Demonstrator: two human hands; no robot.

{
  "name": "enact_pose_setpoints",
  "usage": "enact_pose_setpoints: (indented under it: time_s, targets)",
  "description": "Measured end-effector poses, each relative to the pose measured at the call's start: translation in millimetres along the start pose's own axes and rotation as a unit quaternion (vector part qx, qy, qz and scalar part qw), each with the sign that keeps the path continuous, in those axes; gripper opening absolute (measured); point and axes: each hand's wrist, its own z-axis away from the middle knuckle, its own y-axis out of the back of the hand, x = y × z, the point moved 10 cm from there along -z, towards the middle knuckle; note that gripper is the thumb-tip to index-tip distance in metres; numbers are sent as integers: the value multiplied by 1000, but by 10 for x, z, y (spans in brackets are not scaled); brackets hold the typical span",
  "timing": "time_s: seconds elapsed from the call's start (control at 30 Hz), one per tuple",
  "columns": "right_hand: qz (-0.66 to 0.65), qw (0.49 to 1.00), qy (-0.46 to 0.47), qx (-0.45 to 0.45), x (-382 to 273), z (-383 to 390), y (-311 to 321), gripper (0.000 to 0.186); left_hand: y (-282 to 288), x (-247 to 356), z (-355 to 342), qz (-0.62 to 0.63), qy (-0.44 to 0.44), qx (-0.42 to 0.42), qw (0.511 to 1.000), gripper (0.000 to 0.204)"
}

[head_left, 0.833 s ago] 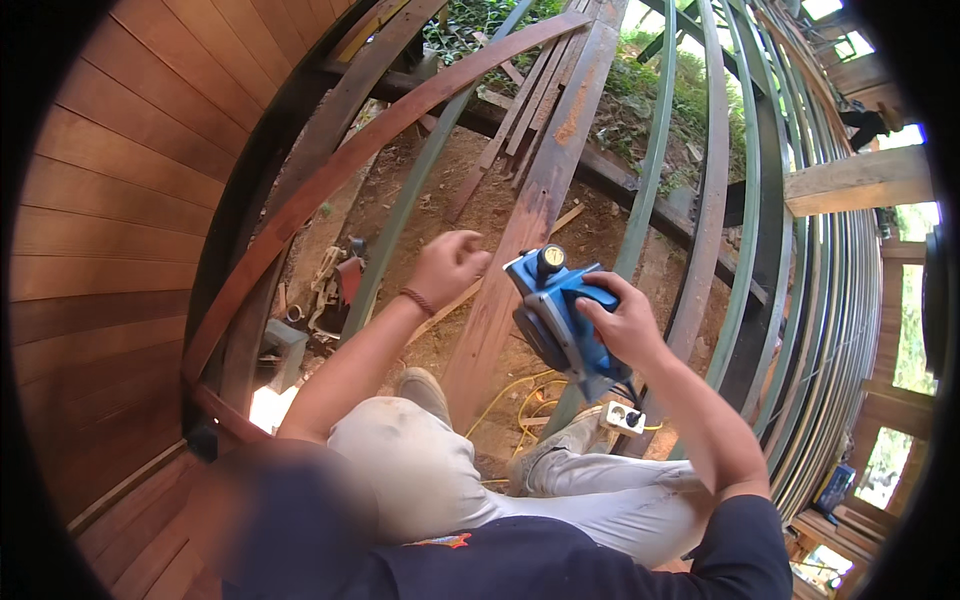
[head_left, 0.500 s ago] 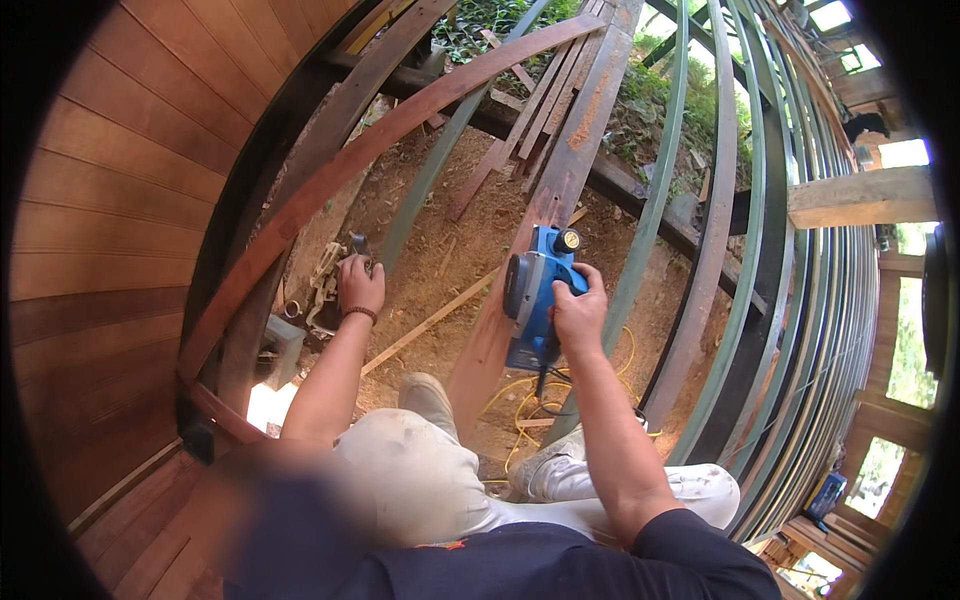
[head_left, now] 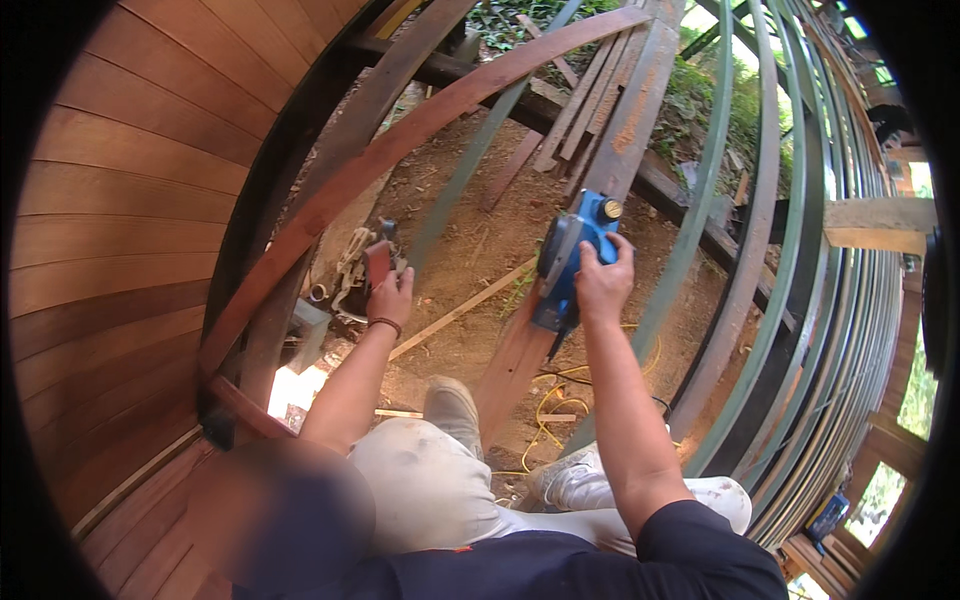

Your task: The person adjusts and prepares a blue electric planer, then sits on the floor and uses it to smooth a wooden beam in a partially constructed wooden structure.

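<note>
A blue electric hand planer sits on a long reddish-brown board that runs away from between my legs. My right hand is closed around the planer's rear handle, and a dark knob with a yellowish top stands at its far end. Off to the left, my left hand, with a beaded bracelet at the wrist, has its fingers around a flat reddish-brown piece. The far end of that piece lies by a dark metal tool, whose kind I cannot make out.
A yellow cord loops on the dirt near my shoe. Green-painted metal beams run along the right. A curved reddish plank slants across the left beside a wooden wall. Loose boards lie at the far side.
The planer has slid farther along the board, away from me, with my right hand on it. My left hand's fingers have shifted, and the reddish-brown piece now shows. The whole view has swung slightly.
</note>
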Motion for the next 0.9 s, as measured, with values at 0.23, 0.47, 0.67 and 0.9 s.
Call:
enact_pose_setpoints:
  time_s: [0.23,0.47,0.67,0.9]
  targets:
    - [33,999,-12,4,-185,-689,-112,43,659,495,-251,27,-191,167,967,26]
    - [54,998,-11,18,-316,-924,-81,44,1724,445,-2218,-112,-91,216,966,70]
    - [0,997,-74,1,-394,-844,-56,40,1318,55,-2976,-165,63,29,984,107]
    - [-46,993,-107,-9,-446,-768,-93,41,1553,183,-2784,-224,41,99,969,95]
